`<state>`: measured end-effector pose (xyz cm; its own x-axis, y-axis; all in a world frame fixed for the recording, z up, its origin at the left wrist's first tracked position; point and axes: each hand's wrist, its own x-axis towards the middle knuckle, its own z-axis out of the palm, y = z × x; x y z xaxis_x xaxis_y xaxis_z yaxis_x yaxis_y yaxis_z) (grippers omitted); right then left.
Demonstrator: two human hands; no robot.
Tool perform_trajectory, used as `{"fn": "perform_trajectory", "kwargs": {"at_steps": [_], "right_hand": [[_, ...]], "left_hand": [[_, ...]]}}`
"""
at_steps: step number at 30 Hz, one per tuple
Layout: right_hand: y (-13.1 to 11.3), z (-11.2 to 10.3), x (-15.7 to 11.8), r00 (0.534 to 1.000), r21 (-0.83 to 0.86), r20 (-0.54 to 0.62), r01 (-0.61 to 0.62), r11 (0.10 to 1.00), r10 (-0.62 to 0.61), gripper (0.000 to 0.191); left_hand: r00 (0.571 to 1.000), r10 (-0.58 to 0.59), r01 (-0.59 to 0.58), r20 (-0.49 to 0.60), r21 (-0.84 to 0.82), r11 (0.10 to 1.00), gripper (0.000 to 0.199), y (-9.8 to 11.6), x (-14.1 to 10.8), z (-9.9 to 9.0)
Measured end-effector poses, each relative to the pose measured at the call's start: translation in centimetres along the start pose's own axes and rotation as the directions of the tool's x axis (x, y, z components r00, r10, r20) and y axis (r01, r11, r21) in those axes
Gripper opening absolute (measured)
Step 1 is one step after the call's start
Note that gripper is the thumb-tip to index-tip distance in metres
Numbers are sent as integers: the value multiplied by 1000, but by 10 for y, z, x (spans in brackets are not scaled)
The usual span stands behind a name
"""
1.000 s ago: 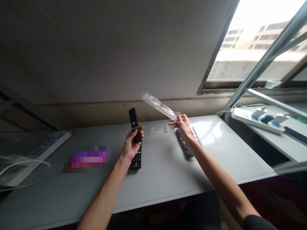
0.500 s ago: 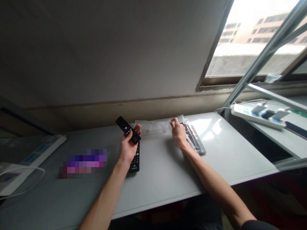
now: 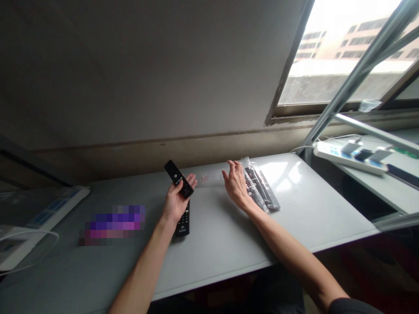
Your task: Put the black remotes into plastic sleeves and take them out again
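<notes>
My left hand (image 3: 176, 203) is closed on a black remote control (image 3: 179, 179), thumb on its face, tilted with its far end up and to the left. Below that hand, a second black remote control (image 3: 183, 222) lies on the table, partly covered by the hand. My right hand (image 3: 236, 185) has its fingers spread and holds nothing that I can see. It is beside several remote controls in clear plastic bags (image 3: 260, 187), overlapping their left edge in view. Between my hands, a flat clear plastic bag (image 3: 209, 179) with faint red print lies near the table's back edge.
The grey-white table (image 3: 216, 244) stands against a wall. At right, a power strip (image 3: 350, 157) with plugged-in chargers sits behind a metal frame bar (image 3: 347, 83). Another power strip (image 3: 62, 205) and a white cable are at left, near a pixelated patch on the table.
My right hand has opened from a pinch and shifted slightly left, and the clear bag between my hands now lies flatter. My left hand with the remote control has moved slightly right.
</notes>
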<state>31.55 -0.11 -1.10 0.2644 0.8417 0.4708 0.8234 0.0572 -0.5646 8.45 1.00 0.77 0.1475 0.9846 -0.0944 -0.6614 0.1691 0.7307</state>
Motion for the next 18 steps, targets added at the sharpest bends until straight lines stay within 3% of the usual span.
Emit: {"fn": "perform_trajectory", "kwargs": {"at_steps": [3,7,12,18], "right_hand": [[-8,-3,-13,979,-86,90,191,978,-184,34],[-11,3,-26,924,-161,292,302,940,-247,33],[-4,6,-23,923,-283,327,302,910,-205,54],[-2,0,-8,925,-303,339,282,910,-174,30]], "left_hand": [[999,-40,40,-7,-9,999,28,-1,0,-2],[996,-85,86,-35,11,996,28,-2,-1,-2],[992,-95,96,-80,15,995,23,-2,-1,-1],[989,-149,150,-21,25,988,26,0,-4,2]]}}
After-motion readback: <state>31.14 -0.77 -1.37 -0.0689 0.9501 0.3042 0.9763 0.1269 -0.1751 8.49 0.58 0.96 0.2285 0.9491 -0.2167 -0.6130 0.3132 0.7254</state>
